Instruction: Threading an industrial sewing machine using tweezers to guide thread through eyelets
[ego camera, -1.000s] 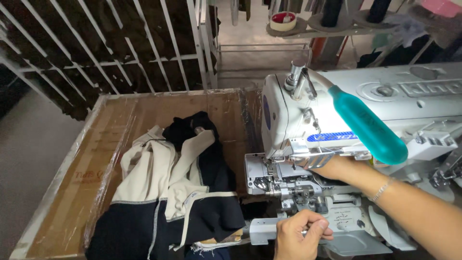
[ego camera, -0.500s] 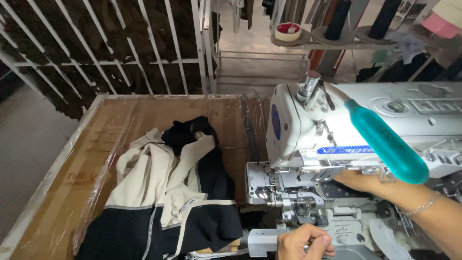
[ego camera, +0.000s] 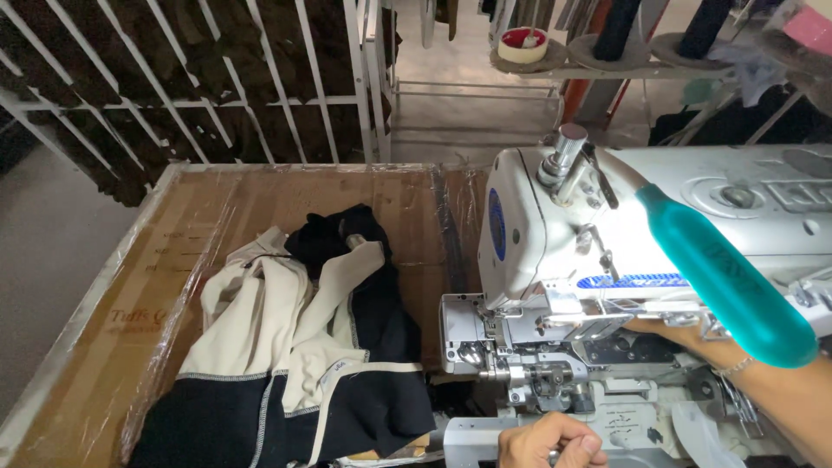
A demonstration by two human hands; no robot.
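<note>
A white industrial sewing machine (ego camera: 555,251) fills the right half of the view. My left hand (ego camera: 551,442) is at the bottom edge, fingers curled into a fist against the machine's grey front bed (ego camera: 472,432); I see nothing clearly in it. My right hand (ego camera: 660,328) reaches in from the right under the machine's arm, toward the metal needle and presser-foot parts (ego camera: 537,381). Its fingers are hidden behind those parts. A bracelet (ego camera: 735,367) sits on that wrist. A teal handle (ego camera: 724,277) slants across the machine in front of my right forearm.
Cream and dark navy garments (ego camera: 295,364) lie heaped in a cardboard-lined bin (ego camera: 130,286) left of the machine. White metal bars (ego camera: 260,78) stand behind the bin. A shelf (ego camera: 624,61) above holds a tape roll (ego camera: 523,42) and dark thread cones.
The view has tilted upward, so both hands sit lower in the picture. My left hand stays curled at the machine's front bed; my right hand stays under the machine's arm.
</note>
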